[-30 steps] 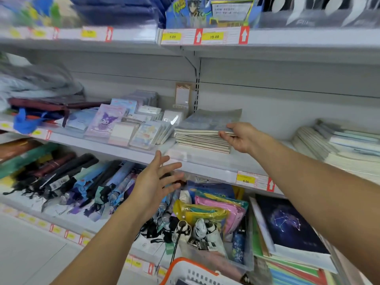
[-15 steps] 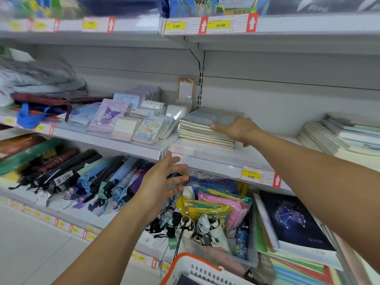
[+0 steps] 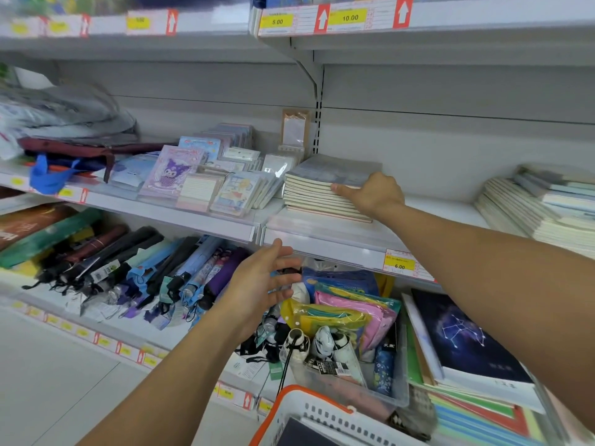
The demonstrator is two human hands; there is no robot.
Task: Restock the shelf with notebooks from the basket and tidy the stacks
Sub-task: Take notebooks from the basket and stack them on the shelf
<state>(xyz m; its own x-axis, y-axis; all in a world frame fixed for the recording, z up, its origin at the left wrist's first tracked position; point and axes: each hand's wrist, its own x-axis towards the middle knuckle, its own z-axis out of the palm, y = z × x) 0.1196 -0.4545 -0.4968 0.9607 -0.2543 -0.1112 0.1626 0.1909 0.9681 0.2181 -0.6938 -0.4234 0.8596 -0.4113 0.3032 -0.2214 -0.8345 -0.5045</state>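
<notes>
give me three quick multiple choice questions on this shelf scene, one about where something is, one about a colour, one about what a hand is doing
1. Where is the stack of notebooks that the right hand touches?
A. on the middle shelf, beside the sticker packs
B. in the basket
C. on the floor

2. What colour is the rim of the basket?
A. green
B. orange
C. black

3. What is the left hand doing?
A. gripping an umbrella
B. holding a notebook
C. hanging open in the air, holding nothing

Answers:
1 A, the stack sits on the middle shelf just right of the sticker packs.
2 B, an orange edge runs round the white basket.
3 C, its fingers are spread in front of the shelf edge with nothing in them.
</notes>
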